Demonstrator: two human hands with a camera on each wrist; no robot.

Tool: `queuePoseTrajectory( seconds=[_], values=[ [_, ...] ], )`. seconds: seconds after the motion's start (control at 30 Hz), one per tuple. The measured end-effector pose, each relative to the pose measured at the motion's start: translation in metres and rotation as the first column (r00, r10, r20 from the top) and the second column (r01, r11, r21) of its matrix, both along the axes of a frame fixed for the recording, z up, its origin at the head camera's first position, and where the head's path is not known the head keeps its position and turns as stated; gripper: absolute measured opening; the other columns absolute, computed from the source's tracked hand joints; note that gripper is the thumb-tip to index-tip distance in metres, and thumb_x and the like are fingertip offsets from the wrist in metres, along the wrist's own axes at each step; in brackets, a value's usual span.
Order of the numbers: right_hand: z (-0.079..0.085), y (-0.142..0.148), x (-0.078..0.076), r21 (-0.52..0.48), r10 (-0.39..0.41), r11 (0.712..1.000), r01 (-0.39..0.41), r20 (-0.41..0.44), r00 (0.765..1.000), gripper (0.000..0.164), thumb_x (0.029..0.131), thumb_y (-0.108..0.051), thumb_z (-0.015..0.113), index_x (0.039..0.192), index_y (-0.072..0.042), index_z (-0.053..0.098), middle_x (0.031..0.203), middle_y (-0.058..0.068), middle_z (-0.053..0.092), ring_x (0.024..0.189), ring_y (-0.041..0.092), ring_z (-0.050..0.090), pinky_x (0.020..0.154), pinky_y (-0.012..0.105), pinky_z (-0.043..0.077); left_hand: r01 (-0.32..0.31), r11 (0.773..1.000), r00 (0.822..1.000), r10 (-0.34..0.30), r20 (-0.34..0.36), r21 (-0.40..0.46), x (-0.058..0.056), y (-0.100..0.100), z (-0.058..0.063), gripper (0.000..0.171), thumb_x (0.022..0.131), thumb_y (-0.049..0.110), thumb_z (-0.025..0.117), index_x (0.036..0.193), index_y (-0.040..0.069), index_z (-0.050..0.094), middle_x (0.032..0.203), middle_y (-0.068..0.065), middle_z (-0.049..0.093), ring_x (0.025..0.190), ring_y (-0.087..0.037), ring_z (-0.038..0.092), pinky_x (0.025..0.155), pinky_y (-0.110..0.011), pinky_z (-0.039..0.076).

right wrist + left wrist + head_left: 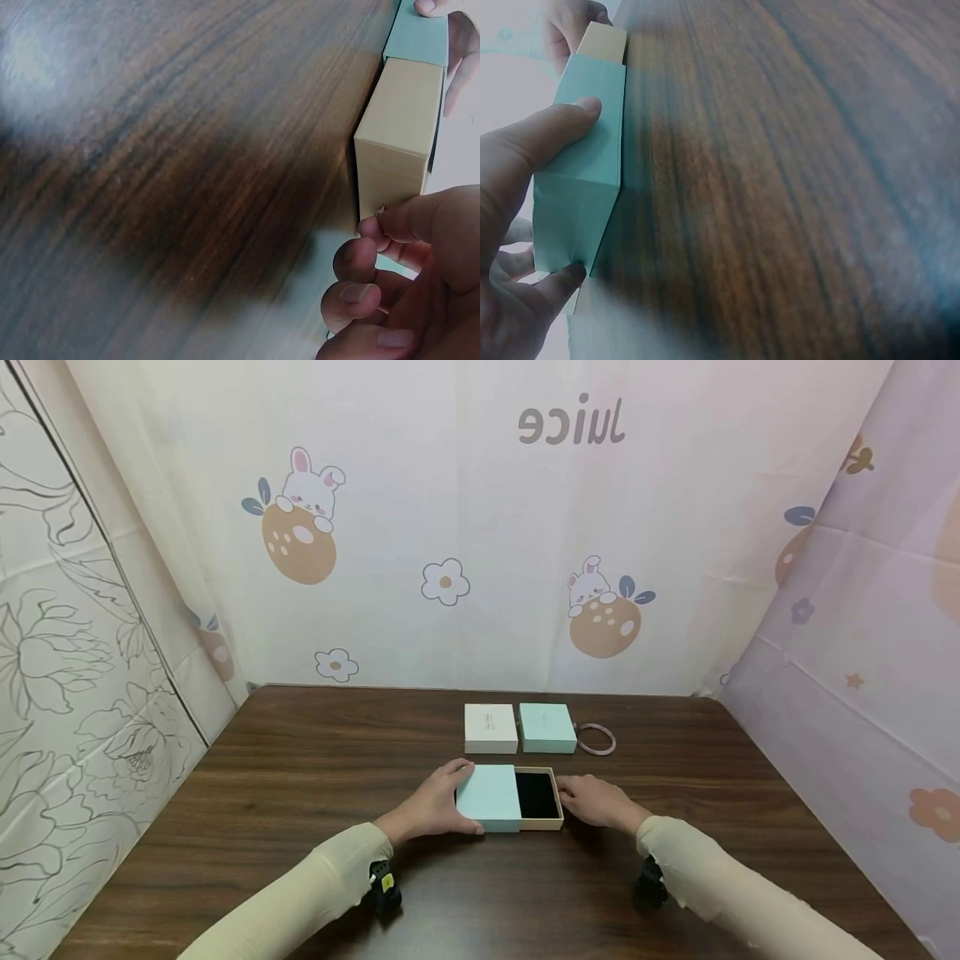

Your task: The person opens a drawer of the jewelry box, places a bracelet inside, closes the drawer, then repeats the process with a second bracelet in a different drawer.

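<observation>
A small light-blue drawer box (488,793) lies on the table, its tan inner tray (397,112) slid partway out to the right. Black lining (537,795) shows inside the tray. My left hand (437,802) grips the outer sleeve (585,142) from the left, thumb on the near side and another finger at the end face. At the tray's right end, my right hand (597,800) pinches a small pull tab (381,209) between thumb and forefinger, its other fingers curled. The tab is mostly hidden by the fingertips.
Behind the drawer box stand a white box (491,728) and a second light-blue box (547,727), side by side. A pale purple ring-shaped bangle (613,743) lies right of them. The brown wooden table (300,760) meets printed curtains (390,635) at the back.
</observation>
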State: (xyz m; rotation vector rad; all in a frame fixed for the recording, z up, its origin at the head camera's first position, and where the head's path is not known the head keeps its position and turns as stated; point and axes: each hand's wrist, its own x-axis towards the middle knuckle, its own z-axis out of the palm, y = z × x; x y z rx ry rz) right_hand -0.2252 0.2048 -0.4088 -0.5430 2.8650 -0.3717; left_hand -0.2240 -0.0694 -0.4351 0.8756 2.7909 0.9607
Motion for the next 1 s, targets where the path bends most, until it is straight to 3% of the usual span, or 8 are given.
queuePoseTrajectory(
  seconds=[0.4,0.63,1.0],
  values=[
    [0.003,0.002,0.001,-0.013,0.020,1.000,-0.020,0.002,1.000,0.016,0.092,-0.017,0.044,0.077,-0.018,0.052,0.060,-0.004,0.044,0.052,0.010,0.041,0.051,0.029,0.034,-0.001,1.000,1.000,0.001,0.006,0.008,-0.001,0.000,-0.001,0.098,0.060,0.046,0.076,0.136,0.002,0.032,0.137,-0.010,0.031,0.115,-0.020,0.036,0.090,-0.037,0.036],
    [0.001,0.002,0.001,-0.019,-0.023,1.000,0.023,0.021,1.000,0.020,0.091,-0.018,0.045,0.072,-0.017,0.050,0.058,-0.003,0.043,0.049,0.010,0.039,0.048,0.028,0.031,0.000,1.000,1.000,0.000,0.000,0.007,0.000,0.000,0.000,0.098,0.061,0.045,0.076,0.136,0.001,0.031,0.137,-0.011,0.031,0.115,-0.021,0.036,0.089,-0.038,0.036],
    [0.003,0.015,-0.001,-0.046,-0.087,0.995,0.090,0.059,0.994,0.017,0.091,-0.023,0.046,0.082,-0.014,0.058,0.062,-0.001,0.047,0.054,0.013,0.043,0.050,0.030,0.033,-0.002,1.000,1.000,0.002,0.002,0.012,0.001,-0.001,0.000,0.098,0.060,0.045,0.076,0.136,0.001,0.031,0.137,-0.012,0.031,0.116,-0.021,0.036,0.090,-0.038,0.036]
  ],
)
